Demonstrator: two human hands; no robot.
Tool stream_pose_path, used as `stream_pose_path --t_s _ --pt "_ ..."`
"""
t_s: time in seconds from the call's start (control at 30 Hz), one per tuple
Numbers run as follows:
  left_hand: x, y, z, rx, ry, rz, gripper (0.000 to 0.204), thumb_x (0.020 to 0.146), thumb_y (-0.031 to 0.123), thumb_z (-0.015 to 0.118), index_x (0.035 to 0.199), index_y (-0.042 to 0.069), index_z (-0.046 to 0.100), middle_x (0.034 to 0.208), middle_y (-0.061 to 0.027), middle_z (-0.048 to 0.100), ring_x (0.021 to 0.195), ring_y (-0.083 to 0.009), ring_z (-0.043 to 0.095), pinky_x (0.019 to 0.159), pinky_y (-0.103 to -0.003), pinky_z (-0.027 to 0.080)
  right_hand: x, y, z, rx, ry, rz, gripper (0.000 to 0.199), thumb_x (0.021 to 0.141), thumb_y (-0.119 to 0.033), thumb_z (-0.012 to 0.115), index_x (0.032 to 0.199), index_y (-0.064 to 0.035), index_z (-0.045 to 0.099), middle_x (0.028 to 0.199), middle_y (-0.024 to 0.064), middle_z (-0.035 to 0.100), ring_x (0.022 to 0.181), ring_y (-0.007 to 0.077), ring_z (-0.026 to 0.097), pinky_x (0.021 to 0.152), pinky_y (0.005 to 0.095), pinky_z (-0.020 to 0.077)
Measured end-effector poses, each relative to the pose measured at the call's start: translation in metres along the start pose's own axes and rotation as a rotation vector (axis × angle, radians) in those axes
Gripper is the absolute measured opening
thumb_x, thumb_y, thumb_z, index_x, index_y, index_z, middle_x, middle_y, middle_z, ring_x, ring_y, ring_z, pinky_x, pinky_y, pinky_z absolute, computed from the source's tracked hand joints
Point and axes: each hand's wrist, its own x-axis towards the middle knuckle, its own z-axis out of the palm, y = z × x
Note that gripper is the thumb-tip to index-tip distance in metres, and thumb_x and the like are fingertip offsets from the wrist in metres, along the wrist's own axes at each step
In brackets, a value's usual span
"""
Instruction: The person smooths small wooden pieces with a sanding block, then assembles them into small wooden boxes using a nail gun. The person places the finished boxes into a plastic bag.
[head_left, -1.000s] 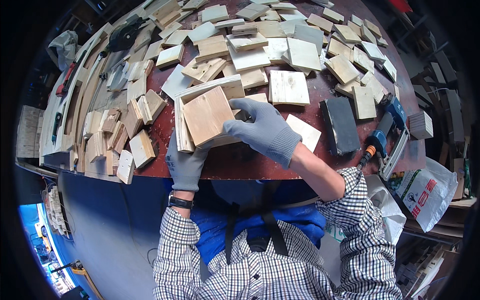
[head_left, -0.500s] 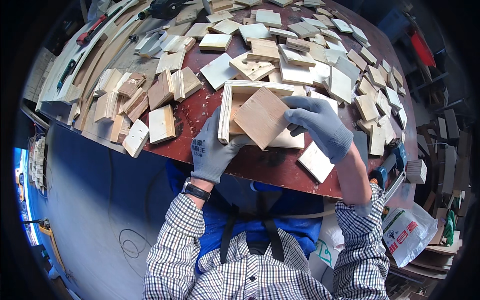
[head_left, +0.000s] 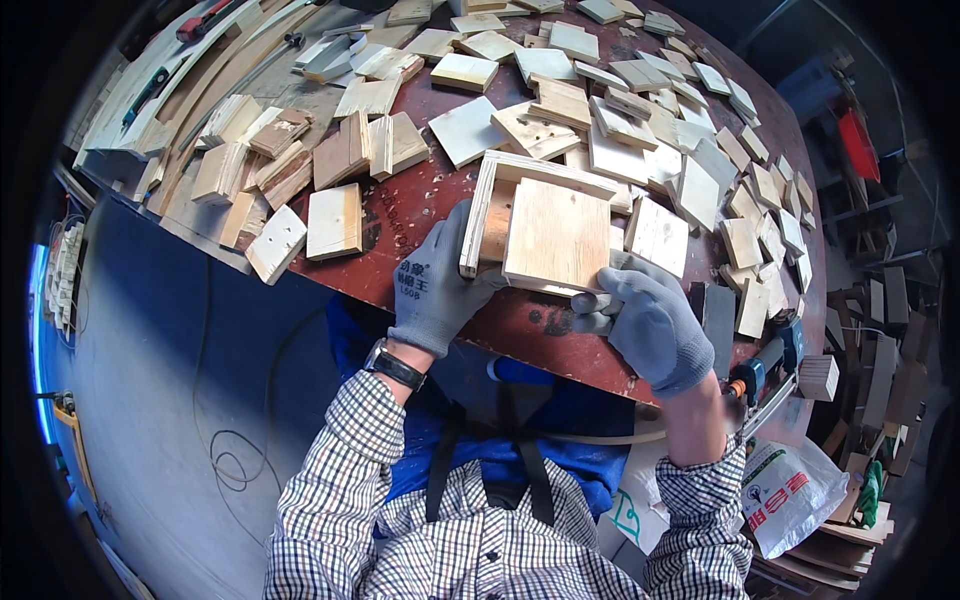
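Since the frame half a second back, both hands have drawn the box nearer the table's near edge, and the right hand has slid from the panel's top face down to its lower right corner.

Head view — only view on record. Box (head_left: 540,225), an open frame of pale plywood strips with a square panel (head_left: 557,235) laid over it, sits on the red-brown table (head_left: 420,200) just above the near rim. Left hand (head_left: 437,285), grey knit glove, is closed around the box's left wall at about 9 o'clock, thumb up along the outer strip. Right hand (head_left: 648,322), same glove, pinches the panel's corner at about 4 o'clock, fingertips curled on the edge.

Handling, judged: thin ply, so light and stiff; it should not flex under a firm grip. Raw faces with knit gloves give good friction, so slip is unlikely. Whether the panel is fastened to the frame cannot be told — if loose, it could skate sideways, so press it down onto the frame. Best hold looks like opposite walls, 9 and 3 o'clock, clear of splintery cut ends.

Around it: loose wood offcuts (head_left: 335,222) from 9 through 2 o'clock; a drill (head_left: 765,365) at 4 o'clock by the table edge.
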Motion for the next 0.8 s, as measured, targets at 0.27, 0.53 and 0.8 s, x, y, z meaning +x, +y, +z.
stream_pose_path --t_s 0.27,0.53,0.8 --pt "0.005 0.006 -0.002 -0.072 -0.047 -0.034 0.092 0.083 0.061 0.084 0.148 0.005 0.052 0.12 -0.0191 0.07 0.109 -0.0382 0.072 0.088 -0.047 0.061 -0.007 0.044 0.033 0.124 0.208 -0.039 0.038 0.104 -0.022 0.073 0.124 0.0075 0.06 0.101 0.0155 0.074 0.084 0.0226 0.077 0.076 0.0353 0.067" --pt "0.001 0.0 0.0 -0.076 -0.047 -0.06 0.095 0.081 0.061 0.084 0.149 0.004 0.052 0.125 -0.0205 0.07 0.111 -0.0384 0.072 0.092 -0.047 0.061 0.001 0.036 0.017 -1.424 0.199 -0.523 0.041 0.097 -0.038 0.079 0.11 -0.0013 0.069 0.098 0.0113 0.075 0.069 0.0242 0.073 0.062 0.0343 0.0571" --pt "0.003 0.005 -0.004 -0.072 -0.048 -0.052 0.089 0.083 0.054 0.087 0.149 0.004 0.053 0.124 -0.0207 0.07 0.111 -0.0392 0.071 0.091 -0.047 0.061 0.027 0.022 0.005 -1.703 0.322 -1.157 0.065 0.083 -0.044 0.087 0.134 -0.0109 0.061 0.095 0.0087 0.062 0.082 0.0262 0.066 0.067 0.0408 0.0508"
